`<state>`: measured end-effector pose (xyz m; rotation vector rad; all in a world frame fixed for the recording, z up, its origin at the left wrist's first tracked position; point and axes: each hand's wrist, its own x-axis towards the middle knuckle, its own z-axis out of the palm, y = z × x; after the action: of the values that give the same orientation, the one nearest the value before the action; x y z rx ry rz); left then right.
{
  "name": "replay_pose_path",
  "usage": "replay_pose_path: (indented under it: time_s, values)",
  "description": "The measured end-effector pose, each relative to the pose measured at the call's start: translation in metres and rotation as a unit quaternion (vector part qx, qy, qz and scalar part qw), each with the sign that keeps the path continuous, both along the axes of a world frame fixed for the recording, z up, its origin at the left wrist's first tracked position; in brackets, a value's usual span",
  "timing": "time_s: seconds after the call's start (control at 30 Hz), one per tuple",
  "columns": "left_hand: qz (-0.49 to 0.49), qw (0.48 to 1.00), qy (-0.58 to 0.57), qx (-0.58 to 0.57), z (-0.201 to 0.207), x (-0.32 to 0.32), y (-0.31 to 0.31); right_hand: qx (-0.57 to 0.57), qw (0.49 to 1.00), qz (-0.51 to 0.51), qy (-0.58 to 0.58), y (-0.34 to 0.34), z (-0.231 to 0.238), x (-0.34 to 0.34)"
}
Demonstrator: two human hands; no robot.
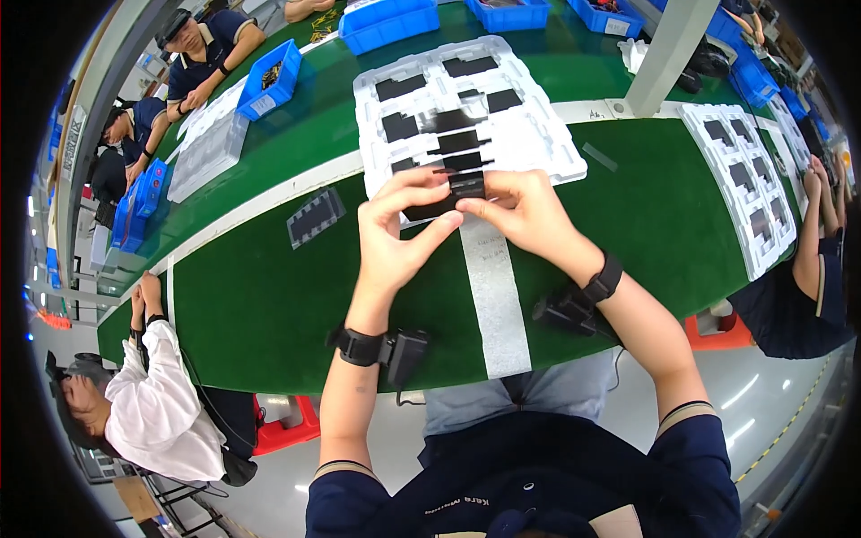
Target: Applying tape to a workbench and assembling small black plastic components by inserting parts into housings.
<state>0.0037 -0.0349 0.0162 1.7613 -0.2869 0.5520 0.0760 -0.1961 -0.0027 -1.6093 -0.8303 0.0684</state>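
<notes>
Both my hands are raised over the near edge of a white moulded tray (529, 112), whose recesses hold flat black pieces (401, 87). Between my fingertips is a small, thin black rectangular part (466, 186); its exact kind cannot be made out. My left hand (402, 224) pinches it from the left, thumb and forefinger curled round. From the right, my right hand (525, 211) grips the same part with its thumb at the lower corner. Just beyond the part, a row of dark, partly blurred pieces (460, 141) runs away from me over the tray.
A dark flat sheet in a clear sleeve (316, 218) lies left of my hands. Blue bins (388, 25) line the far side. A metal post (668, 63) rises beyond the tray, and another white tray (740, 184) lies right. Co-workers sit at both sides.
</notes>
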Motion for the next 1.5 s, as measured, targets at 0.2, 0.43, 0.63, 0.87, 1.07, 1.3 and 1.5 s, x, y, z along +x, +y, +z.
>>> replay_pose_path:
  time_s: [0.2, 0.43, 0.63, 0.87, 1.07, 1.3, 1.5]
  values:
    - [-0.188, 0.947, 0.194, -0.173, 0.001, 0.0, 0.028, -0.036, 0.982, 0.171, 0.067, -0.007, 0.005, 0.007]
    - [-0.157, 0.951, 0.235, -0.124, 0.003, -0.002, 0.026, -0.004, 0.967, 0.212, 0.14, -0.005, 0.003, 0.003]
    - [-0.04, 0.988, 0.146, -0.021, -0.009, 0.002, 0.018, -0.105, 0.977, 0.158, 0.099, -0.003, 0.002, 0.004]
    - [-0.04, 0.989, 0.13, -0.059, -0.008, 0.005, 0.013, -0.093, 0.979, 0.143, 0.109, -0.001, 0.0, 0.003]
    - [-0.02, 0.98, 0.181, -0.085, -0.002, 0.005, 0.003, 0.1, 0.962, 0.081, 0.24, 0.003, 0.004, -0.001]
    - [0.028, 0.985, 0.16, -0.066, -0.003, 0.006, 0.006, 0.113, 0.974, 0.025, 0.195, -0.003, 0.01, 0.006]
    - [0.089, 0.984, 0.156, -0.006, -0.005, 0.008, 0.004, 0.088, 0.982, -0.006, 0.167, -0.008, 0.007, 0.013]
